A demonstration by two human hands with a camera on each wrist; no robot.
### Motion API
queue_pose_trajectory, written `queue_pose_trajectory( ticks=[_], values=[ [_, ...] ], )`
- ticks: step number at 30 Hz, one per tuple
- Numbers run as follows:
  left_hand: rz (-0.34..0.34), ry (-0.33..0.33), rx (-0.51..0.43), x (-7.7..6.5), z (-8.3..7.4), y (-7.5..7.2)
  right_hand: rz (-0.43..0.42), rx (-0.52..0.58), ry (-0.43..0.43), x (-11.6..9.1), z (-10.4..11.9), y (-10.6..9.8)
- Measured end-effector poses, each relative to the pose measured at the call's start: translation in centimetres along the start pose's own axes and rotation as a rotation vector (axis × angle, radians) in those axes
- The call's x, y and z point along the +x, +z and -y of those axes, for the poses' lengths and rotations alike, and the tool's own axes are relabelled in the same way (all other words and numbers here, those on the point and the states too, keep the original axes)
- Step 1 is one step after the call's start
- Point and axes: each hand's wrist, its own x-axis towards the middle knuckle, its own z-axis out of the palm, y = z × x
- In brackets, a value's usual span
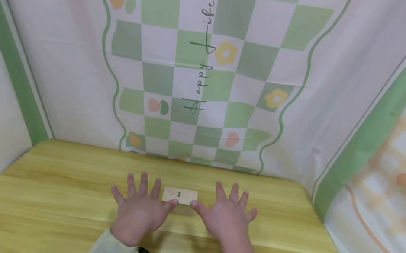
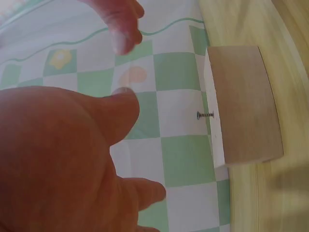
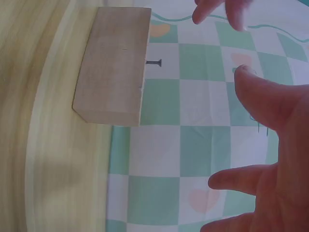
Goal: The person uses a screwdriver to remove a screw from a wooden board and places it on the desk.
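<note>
Though the left hand (image 1: 140, 213) and the right hand (image 1: 228, 223) both spread wide in the lower middle of the head view, I see nothing held in either grip. The wooden block (image 1: 181, 200) sits on the desk (image 1: 59, 192), between the two hands and just above their thumbs (image 1: 169, 205) in the frame, its long axis running left to right. Neither hand looks clearly nearer to me. It's a pale, straight-edged block, with a screw (image 1: 179, 193) standing in its top and tiny dark dots (image 1: 186, 197) to either side.

From the left wrist, the block is at the right of the frame, a plain gap parting it from the hand at lower left; the screw juts leftward, thread exposed.

From the right wrist, the block lies at upper left, smooth and unpainted, and the hand at the right edge stands splayed, well apart from it.
</note>
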Motion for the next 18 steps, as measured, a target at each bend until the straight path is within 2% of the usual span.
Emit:
queue_pose_trajectory(
  ticks=[3, 7, 10, 13, 16, 18],
  values=[
    [-0.022, 0.036, -0.013, 0.4, 0.8, -0.3, 0.011, 0.063, -0.041, 0.3, -1.0, -1.0],
    [-0.070, 0.138, -0.105, 1.2, 2.7, -1.3, 0.038, 0.241, -0.078, 0.9, -3.7, -3.2],
    [-0.087, 0.270, -0.215, 1.9, 4.4, -1.9, 0.069, 0.419, -0.069, 1.4, -6.3, -4.9],
    [-0.084, 0.377, -0.340, 2.5, 5.8, -2.4, 0.138, 0.630, -0.043, 1.8, -8.8, -6.2],
    [-0.063, 0.424, -0.458, 3.1, 6.6, -2.5, 0.251, 0.868, 0.009, 2.0, -11.2, -7.1],
    [-0.042, 0.429, -0.543, 3.6, 7.0, -2.1, 0.319, 0.987, 0.038, 2.1, -12.5, -7.4]
  ],
)
